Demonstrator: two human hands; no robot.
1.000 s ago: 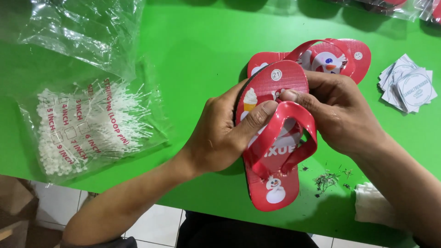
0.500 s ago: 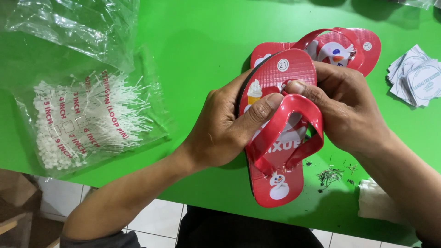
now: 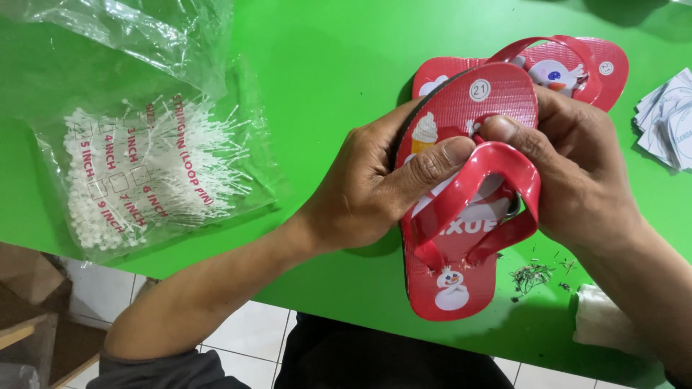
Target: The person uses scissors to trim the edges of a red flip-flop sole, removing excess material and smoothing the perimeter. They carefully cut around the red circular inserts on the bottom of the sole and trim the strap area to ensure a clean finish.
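A small red flip-flop (image 3: 461, 216) with cartoon prints and a red strap is held over the green table (image 3: 324, 79), tilted toward me. My left hand (image 3: 375, 191) grips its left edge, thumb pressed on the sole near the strap's toe post. My right hand (image 3: 577, 180) holds the right side, thumb also at the toe post, fingers behind the sole. A second red flip-flop (image 3: 569, 65) lies on the table just beyond, partly hidden by the held one.
A clear plastic bag (image 3: 144, 173) of white loop pins lies at the left, another crumpled clear bag (image 3: 122, 29) behind it. White paper tags (image 3: 667, 119) sit at the right edge. Dark scraps (image 3: 533, 277) and a white cloth (image 3: 605, 331) lie near the front edge.
The view has shifted slightly and both hands with the flip-flop sit a little closer and higher. The grip on the sandal is the same.
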